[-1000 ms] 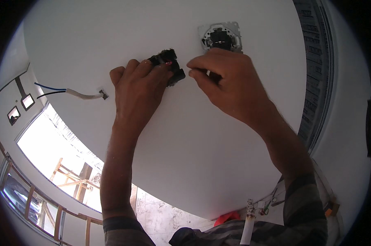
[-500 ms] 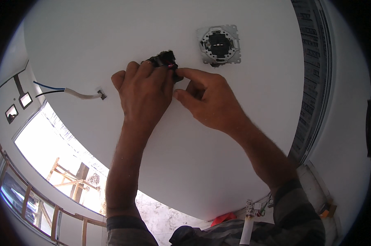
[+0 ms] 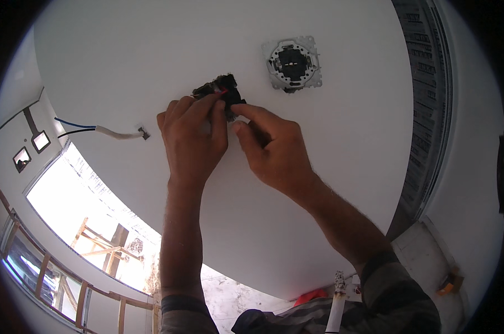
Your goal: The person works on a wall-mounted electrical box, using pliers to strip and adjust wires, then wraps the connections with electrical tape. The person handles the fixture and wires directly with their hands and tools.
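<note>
A ragged dark opening in the white wall holds black electrical parts (image 3: 230, 83), with a small red piece (image 3: 223, 92) among them. My left hand (image 3: 193, 131) reaches up to its lower left side, with fingers bent and pressed together at the red piece. What they grip is mostly hidden. My right hand (image 3: 277, 147) is at the lower right edge, its index fingertip against the black part and its thumb just below. The other fingers curl into the palm; anything pinched there cannot be made out. To the upper right, a socket insert (image 3: 292, 64) with a metal mounting frame sits on the wall.
Left of my hands, a white cable (image 3: 115, 132) with blue and black wires sticks out of the wall. A dark, plastic-covered frame (image 3: 427, 111) runs down the right. A bright window opening (image 3: 68, 195) lies lower left. A cigarette (image 3: 336, 306) juts up from the lower edge.
My left hand has moved slightly down, its fingers shifting to uncover more of the black parts and the red piece. My right hand has shifted slightly down and left.
</note>
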{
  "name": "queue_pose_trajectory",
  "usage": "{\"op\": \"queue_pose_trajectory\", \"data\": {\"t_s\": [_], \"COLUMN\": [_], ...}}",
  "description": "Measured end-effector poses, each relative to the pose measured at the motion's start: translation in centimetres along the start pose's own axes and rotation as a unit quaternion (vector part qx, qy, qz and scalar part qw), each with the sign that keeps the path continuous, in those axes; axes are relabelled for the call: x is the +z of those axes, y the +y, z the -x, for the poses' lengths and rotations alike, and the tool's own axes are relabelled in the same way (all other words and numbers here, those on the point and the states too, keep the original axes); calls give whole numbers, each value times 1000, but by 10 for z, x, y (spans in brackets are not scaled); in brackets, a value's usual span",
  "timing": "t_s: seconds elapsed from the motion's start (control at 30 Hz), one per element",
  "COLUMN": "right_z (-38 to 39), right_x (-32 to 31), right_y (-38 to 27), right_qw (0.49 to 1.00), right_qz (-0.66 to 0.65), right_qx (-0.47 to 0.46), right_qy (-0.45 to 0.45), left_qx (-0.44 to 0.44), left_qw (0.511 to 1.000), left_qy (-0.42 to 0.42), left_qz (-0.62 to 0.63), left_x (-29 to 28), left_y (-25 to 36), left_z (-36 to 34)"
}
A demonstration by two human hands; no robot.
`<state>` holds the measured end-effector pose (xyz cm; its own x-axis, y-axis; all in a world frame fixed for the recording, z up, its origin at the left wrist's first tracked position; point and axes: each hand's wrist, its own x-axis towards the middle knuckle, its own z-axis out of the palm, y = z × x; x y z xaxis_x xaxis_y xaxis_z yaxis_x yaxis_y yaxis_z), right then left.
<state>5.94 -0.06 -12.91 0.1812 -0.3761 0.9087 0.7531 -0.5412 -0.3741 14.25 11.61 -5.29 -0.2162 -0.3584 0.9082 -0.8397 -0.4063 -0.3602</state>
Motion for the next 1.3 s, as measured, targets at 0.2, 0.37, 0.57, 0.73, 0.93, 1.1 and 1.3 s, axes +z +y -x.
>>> {"op": "queue_pose_trajectory", "data": {"t_s": [0.2,0.37,0.57,0.73,0.93,1.1,1.3], "right_z": [-22,-26,-33,-34,-41,-44,-52], "right_x": [2,13,27,37,38,43,44], "right_y": [3,9,15,10,5,-2,-3], "right_qw": [997,996,984,982,970,961,932], "right_qz": [60,69,133,153,214,245,346], "right_qx": [-24,-12,-61,5,-9,24,18], "right_qy": [33,55,102,107,119,123,109], "left_qx": [-18,-111,-156,-129,-114,-103,-91], "left_qw": [999,986,981,985,980,977,978], "left_qy": [23,53,75,94,131,156,158], "left_qz": [28,112,92,61,94,102,103], "left_x": [0,7,10,12,18,22,21], "left_y": [1,15,14,6,2,-1,-3], "left_z": [1,-1,-1,6,6,10,12]}}
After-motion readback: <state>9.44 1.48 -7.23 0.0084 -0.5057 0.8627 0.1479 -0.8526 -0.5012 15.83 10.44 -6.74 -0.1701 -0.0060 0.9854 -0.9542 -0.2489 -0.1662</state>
